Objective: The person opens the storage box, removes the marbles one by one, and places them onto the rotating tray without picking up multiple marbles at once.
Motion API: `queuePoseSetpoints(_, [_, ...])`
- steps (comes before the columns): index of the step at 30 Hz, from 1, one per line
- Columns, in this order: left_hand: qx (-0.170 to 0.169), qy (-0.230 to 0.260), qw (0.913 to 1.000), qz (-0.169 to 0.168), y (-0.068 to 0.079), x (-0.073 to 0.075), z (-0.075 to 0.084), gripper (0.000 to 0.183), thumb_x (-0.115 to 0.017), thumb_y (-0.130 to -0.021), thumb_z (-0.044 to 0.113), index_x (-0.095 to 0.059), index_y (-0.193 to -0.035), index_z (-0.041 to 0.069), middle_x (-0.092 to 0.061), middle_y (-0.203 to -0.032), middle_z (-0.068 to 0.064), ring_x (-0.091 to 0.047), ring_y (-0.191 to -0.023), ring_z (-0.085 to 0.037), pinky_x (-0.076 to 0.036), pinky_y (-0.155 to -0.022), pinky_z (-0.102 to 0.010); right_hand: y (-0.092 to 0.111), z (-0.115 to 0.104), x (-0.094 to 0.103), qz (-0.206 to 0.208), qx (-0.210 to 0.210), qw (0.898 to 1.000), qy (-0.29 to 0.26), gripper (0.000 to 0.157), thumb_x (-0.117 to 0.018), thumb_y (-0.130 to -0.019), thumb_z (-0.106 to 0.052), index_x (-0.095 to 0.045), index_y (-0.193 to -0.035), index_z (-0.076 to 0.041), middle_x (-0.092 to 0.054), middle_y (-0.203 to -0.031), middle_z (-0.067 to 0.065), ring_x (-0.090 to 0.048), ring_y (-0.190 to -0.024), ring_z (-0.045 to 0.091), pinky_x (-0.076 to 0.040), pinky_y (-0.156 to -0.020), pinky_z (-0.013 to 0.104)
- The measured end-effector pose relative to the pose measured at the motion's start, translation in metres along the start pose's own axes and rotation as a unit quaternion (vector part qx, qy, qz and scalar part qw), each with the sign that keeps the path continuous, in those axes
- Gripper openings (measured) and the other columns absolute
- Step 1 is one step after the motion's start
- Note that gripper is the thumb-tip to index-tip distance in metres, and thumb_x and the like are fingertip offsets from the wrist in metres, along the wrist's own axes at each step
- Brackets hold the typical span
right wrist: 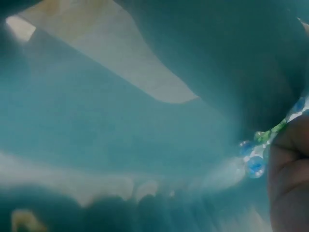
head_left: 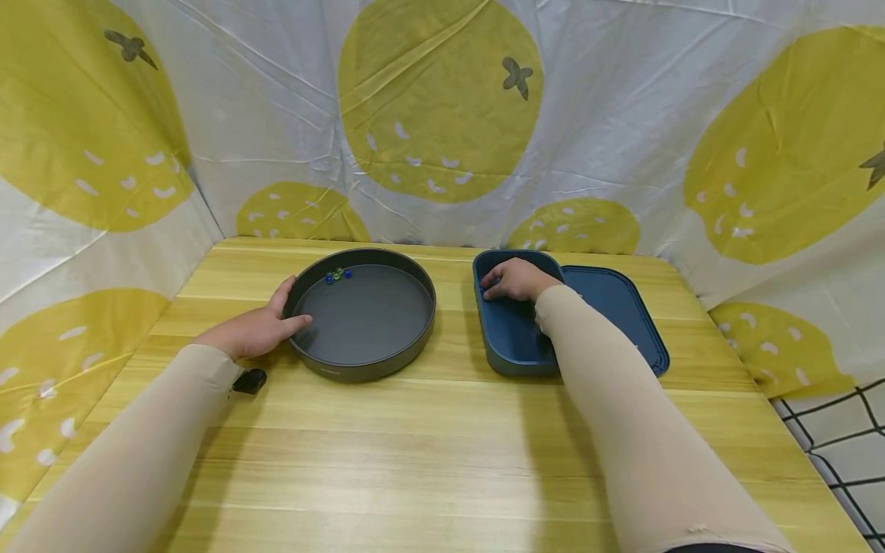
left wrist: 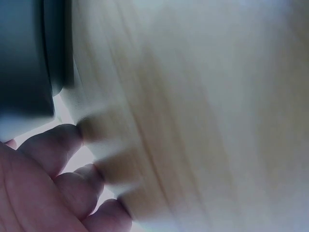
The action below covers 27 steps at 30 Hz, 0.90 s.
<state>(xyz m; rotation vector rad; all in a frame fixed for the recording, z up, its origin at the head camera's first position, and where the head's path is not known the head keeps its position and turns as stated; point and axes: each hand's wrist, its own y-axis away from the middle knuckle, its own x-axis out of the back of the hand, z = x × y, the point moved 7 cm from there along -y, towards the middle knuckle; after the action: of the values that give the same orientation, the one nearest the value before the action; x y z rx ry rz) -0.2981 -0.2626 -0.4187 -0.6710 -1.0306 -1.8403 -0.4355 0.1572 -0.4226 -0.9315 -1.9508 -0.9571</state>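
My left hand (head_left: 252, 330) holds the left side of a round dark grey pan (head_left: 373, 315), thumb over the rim and the other fingers outside it. A few small blue and green glass marbles (head_left: 338, 275) lie near the pan's back left wall. My right hand (head_left: 515, 278) reaches into a deep blue rectangular box (head_left: 515, 330), fingers bent down by its left wall. In the right wrist view, blue and green marbles (right wrist: 255, 166) lie right beside the fingers (right wrist: 289, 179). Whether the fingertips pinch any of them is hidden.
A flat blue lid (head_left: 615, 303) lies on the wooden table (head_left: 429, 461), to the right of the box and partly behind the right forearm. A small black object (head_left: 250, 381) shows at the left cuff. Patterned cloth (head_left: 442, 107) walls the back and sides, with a black wire grid (head_left: 840, 453) at lower right.
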Motion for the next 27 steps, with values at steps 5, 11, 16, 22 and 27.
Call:
queuePoseSetpoints(5, [-0.002,0.001,1.0,0.002,-0.0008,-0.0001,-0.0002,0.101,-0.041,-0.109,0.06,0.03,-0.163,0.011,-0.008,-0.168,-0.042,-0.041,-0.144,-0.06,-0.029,-0.12,-0.071,0.0003,0.0013,-0.0012,-0.004,0.005,1.0,-0.001,0.036,-0.073,-0.1,-0.025,-0.074,-0.133,-0.01,-0.065,-0.147,0.014,-0.051,-0.144,0.037,-0.041,-0.119,0.052])
queuePoseSetpoints(11, [-0.006,0.002,1.0,0.004,-0.0014,-0.0016,-0.0007,0.101,-0.041,-0.109,0.059,0.029,-0.163,0.01,-0.008,-0.167,-0.043,-0.04,-0.145,-0.06,-0.028,-0.121,-0.07,0.0001,0.0037,-0.0047,-0.007,0.002,1.0,-0.002,0.035,-0.074,-0.1,-0.025,-0.075,-0.132,-0.011,-0.065,-0.147,0.014,-0.052,-0.144,0.036,-0.042,-0.119,0.052])
queuePoseSetpoints(16, [-0.006,-0.003,0.9999,0.008,-0.002,-0.0013,-0.0017,0.102,-0.041,-0.109,0.06,0.028,-0.163,0.01,-0.011,-0.167,-0.043,-0.041,-0.144,-0.06,-0.029,-0.12,-0.07,-0.0004,0.0023,-0.0059,-0.007,0.002,1.0,-0.003,0.036,-0.074,-0.099,-0.026,-0.075,-0.132,-0.011,-0.064,-0.147,0.014,-0.052,-0.144,0.036,-0.042,-0.119,0.052])
queuePoseSetpoints(22, [-0.004,0.002,1.0,0.008,-0.0032,-0.001,-0.0026,0.101,-0.042,-0.109,0.059,0.027,-0.164,0.01,-0.01,-0.167,-0.043,-0.039,-0.145,-0.061,-0.029,-0.12,-0.071,0.0001,0.0004,-0.0067,-0.009,0.002,1.0,-0.008,0.036,-0.074,-0.099,-0.026,-0.074,-0.132,-0.011,-0.065,-0.146,0.014,-0.052,-0.143,0.036,-0.043,-0.118,0.051])
queuePoseSetpoints(27, [-0.004,0.001,1.0,0.008,-0.0024,-0.0009,-0.0011,0.1,-0.042,-0.11,0.057,0.027,-0.164,0.01,-0.01,-0.166,-0.044,-0.041,-0.143,-0.061,-0.031,-0.119,-0.07,0.001,0.0007,-0.0066,-0.009,-0.002,1.0,-0.012,0.036,-0.074,-0.1,-0.026,-0.075,-0.132,-0.011,-0.066,-0.145,0.014,-0.054,-0.141,0.035,-0.043,-0.117,0.051])
